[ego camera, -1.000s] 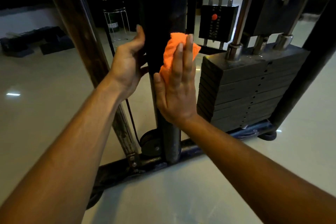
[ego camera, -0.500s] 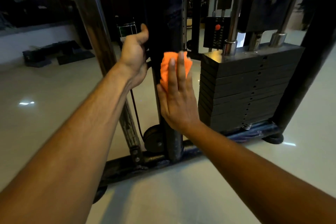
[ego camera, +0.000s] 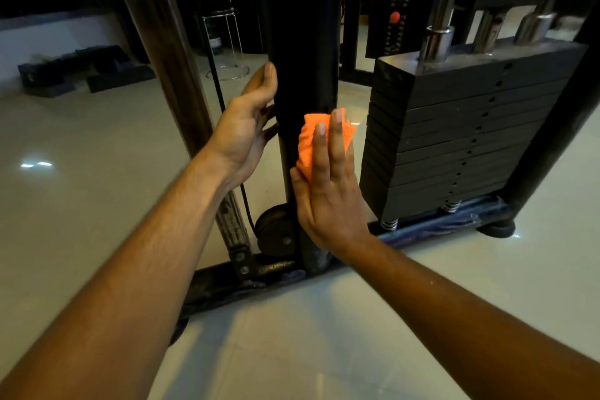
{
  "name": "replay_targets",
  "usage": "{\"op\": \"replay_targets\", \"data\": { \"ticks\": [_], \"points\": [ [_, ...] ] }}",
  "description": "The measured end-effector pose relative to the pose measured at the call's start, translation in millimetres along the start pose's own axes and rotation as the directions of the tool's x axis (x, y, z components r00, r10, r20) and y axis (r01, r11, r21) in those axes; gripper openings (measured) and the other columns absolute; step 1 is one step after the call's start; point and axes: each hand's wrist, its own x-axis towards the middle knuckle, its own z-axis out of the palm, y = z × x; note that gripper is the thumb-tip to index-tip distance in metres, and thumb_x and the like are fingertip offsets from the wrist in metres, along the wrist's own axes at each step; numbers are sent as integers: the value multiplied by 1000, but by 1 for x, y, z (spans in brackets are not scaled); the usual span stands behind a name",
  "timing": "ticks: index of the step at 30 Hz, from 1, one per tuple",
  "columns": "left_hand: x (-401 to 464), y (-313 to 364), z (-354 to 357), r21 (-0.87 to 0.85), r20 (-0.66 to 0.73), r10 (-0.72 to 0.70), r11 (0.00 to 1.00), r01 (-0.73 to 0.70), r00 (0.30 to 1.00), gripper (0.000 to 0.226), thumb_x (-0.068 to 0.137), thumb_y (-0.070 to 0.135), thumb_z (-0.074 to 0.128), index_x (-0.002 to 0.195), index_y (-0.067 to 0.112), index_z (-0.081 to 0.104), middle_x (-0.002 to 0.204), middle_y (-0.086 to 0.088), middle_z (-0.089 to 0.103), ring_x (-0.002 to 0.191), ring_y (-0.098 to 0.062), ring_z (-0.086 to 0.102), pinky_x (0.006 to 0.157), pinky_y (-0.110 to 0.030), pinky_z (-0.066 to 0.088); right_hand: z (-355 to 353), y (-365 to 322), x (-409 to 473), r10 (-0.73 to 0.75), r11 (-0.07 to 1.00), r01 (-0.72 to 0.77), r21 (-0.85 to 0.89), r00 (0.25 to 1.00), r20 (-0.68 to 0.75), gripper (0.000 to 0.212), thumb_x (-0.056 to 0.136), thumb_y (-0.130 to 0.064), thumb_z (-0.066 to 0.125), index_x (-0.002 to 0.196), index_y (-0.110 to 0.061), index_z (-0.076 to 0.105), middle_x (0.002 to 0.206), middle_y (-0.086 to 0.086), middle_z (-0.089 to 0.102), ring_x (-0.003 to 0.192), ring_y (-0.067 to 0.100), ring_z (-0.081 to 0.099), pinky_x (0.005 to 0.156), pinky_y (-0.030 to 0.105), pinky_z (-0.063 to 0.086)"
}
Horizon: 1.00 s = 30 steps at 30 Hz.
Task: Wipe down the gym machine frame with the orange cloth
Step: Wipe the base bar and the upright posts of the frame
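Where the pale, glossy tiled floor [ego camera: 97, 204] spreads under everything, the black-painted steel gym machine frame [ego camera: 303, 42] rises from it, its thick round upright post standing in the middle of the view and its flat base bar [ego camera: 454, 224] running along the floor to the right; just to the right of the post sits the tall stack of dark rectangular weight plates [ego camera: 454, 127], threaded on shiny chrome guide rods [ego camera: 438, 39] and resting on small coil springs; to the left of the post a worn, brownish slanted metal strut [ego camera: 168, 42] runs down to a bolted foot, with a thin black cable [ego camera: 217, 88] between it and the post leading to a small dark round pulley wheel [ego camera: 276, 230] near the base; far back on the left, low dark blocks [ego camera: 87, 68] lie on the floor beside a chrome wire stand [ego camera: 227, 42]; the left hand [ego camera: 246, 130] rests against the left side of the post, thumb raised along it and fingers only loosely bent, grasping nothing; the right hand [ego camera: 328, 185] lies flat, fingers straight, pressing the crumpled bright orange textured cloth [ego camera: 313, 143] against the front right of the post, about level with the middle of the weight stack; the cloth's top and both edges show past the fingertips.
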Motion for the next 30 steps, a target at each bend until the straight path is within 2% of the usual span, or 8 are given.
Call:
{"op": "replay_targets", "data": {
  "ticks": [2, 4, 8, 10, 14, 18, 22, 30],
  "points": [
    [-4, -7, -2, 3, 6, -7, 1000, 7, 1000, 48, 115, 45, 42, 157, 24, 53, 143, 2, 65, 131, -21, 59, 107, -39, 46, -1, 1, -5, 5, 1000, -6, 30, 1000, 10, 87, 116, -41, 44, 167, -37, -27, 179, 3, -22, 169, 37, -1, 130, 60, 31],
    [-7, -13, -4, 0, 21, -14, 1000, 14, 1000, 47, 115, 42, 42, 157, 24, 53, 148, 0, 64, 136, -22, 59, 110, -40, 46, -6, -6, 12, 42, 996, -37, 87, 998, -55, 83, 116, -39, 44, 170, -30, -19, 180, 6, -19, 169, 28, -2, 128, 42, 32],
    [-14, -27, -5, -2, 32, -54, 999, 54, 998, 45, 115, 40, 43, 156, 25, 54, 151, 2, 63, 140, -21, 57, 114, -42, 46, -6, -20, 35, 142, 986, -125, 109, 977, -157, 77, 115, -26, 53, 169, 0, 5, 178, 28, -4, 161, 3, -8, 127, 15, 8],
    [-17, -33, -6, 7, 20, -74, 997, 74, 997, 46, 115, 40, 43, 156, 23, 54, 149, 1, 64, 137, -20, 60, 111, -41, 47, 4, -14, 18, 101, 994, -94, 58, 987, -129, 87, 115, -29, 53, 170, -10, -11, 179, 24, -9, 165, 11, -3, 131, 22, 12],
    [-25, -50, -6, 8, 10, -108, 994, 108, 994, 45, 114, 39, 42, 155, 24, 55, 148, -1, 65, 139, -23, 58, 119, -48, 43, 12, 5, -28, -10, 998, 14, -69, 998, 59, 95, 116, -38, 50, 165, -35, -31, 176, -2, -30, 168, 43, -4, 125, 65, 35],
    [-30, -56, -6, -17, 6, -131, 991, 131, 991, 46, 116, 33, 32, 156, 26, 53, 149, 0, 65, 139, -24, 59, 121, -50, 44, -6, 2, -5, -96, 988, 104, -116, 993, 71, 83, 118, -42, 37, 163, -36, -33, 179, 13, -13, 166, 47, -6, 130, 65, 22],
    [-28, -53, -13, -74, 22, -156, 985, 157, 987, 49, 117, 33, 27, 160, 26, 50, 144, 1, 67, 135, -20, 63, 115, -44, 50, -11, -19, 29, 1, 1000, -2, -7, 998, -65, 76, 117, -32, 47, 162, -18, -13, 175, 22, -1, 165, 50, -9, 128, 66, 27],
    [-27, -57, -6, 26, 21, -193, 981, 192, 981, 40, 115, 35, 38, 148, 28, 60, 126, 8, 73, 130, -23, 62, 123, -52, 43, 11, 14, -60, 38, 999, -33, -41, 991, 126, 96, 116, -36, 50, 163, -39, -33, 175, -5, -35, 167, 43, -4, 115, 68, 46]
  ]
}}
